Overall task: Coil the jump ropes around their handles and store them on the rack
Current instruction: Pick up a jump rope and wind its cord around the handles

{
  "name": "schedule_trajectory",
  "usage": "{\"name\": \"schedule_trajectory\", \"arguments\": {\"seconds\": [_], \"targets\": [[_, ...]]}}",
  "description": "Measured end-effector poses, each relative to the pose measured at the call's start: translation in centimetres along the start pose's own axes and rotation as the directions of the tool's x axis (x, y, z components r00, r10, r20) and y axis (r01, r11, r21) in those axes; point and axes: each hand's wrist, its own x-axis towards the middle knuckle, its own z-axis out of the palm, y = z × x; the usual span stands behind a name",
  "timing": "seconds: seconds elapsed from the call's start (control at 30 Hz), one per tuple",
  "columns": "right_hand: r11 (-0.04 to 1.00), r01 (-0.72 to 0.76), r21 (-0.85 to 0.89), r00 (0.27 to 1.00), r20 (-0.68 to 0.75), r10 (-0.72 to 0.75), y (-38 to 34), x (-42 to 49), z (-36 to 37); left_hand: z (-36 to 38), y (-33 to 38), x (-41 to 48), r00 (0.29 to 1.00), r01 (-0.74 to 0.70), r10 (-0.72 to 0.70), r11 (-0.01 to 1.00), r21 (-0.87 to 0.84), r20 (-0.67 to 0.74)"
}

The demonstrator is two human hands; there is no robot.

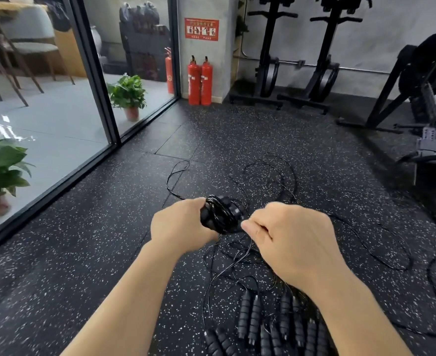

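A single head-worn wide-angle camera looks forward and steeply down from standing height, near over both forearms, across the speckled floor toward the far grey wall.

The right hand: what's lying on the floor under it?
Under the right hand lie loose black rope loops and, nearer the person, rows of black handles on the speckled floor. The wrist and forearm cover part of that pile.

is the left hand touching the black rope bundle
Touching: the head view shows the left hand curled around the black coiled jump rope bundle, no gap between them.
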Motion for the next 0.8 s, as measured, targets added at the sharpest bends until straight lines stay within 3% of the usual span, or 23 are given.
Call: {"name": "schedule_trajectory", "arguments": {"seconds": [0.13, 0.33, 0.43, 0.57, 0.8], "targets": [[0.996, 0.039, 0.078, 0.996, 0.081, -0.045, 0.1, 0.9, -0.8, 0.3, 1.9, -1.0, 0.964, -0.259, 0.241, 0.942, 0.213, 0.108], [0.957, -0.103, 0.270, 0.977, 0.209, 0.047, 3.5, 1.6, 0.9, 1.2, 3.6, -2.6, 0.803, -0.596, 0.559, 0.760, 0.260, 0.206], [0.869, -0.178, 0.461, 0.963, 0.266, 0.056, 5.0, 1.6, 2.4, 0.7, 3.6, -3.2, 0.792, -0.609, 0.567, 0.761, 0.224, 0.227], [0.653, -0.220, 0.725, 0.954, 0.299, -0.010, 5.9, 1.7, 3.9, 0.0, 3.4, -3.9, 0.801, -0.595, 0.555, 0.782, 0.186, 0.226], [0.341, -0.371, 0.864, 0.911, 0.409, -0.046, 6.3, 1.7, 4.7, -0.6, 3.3, -4.4, 0.826, -0.549, 0.524, 0.831, 0.089, 0.207]]}}
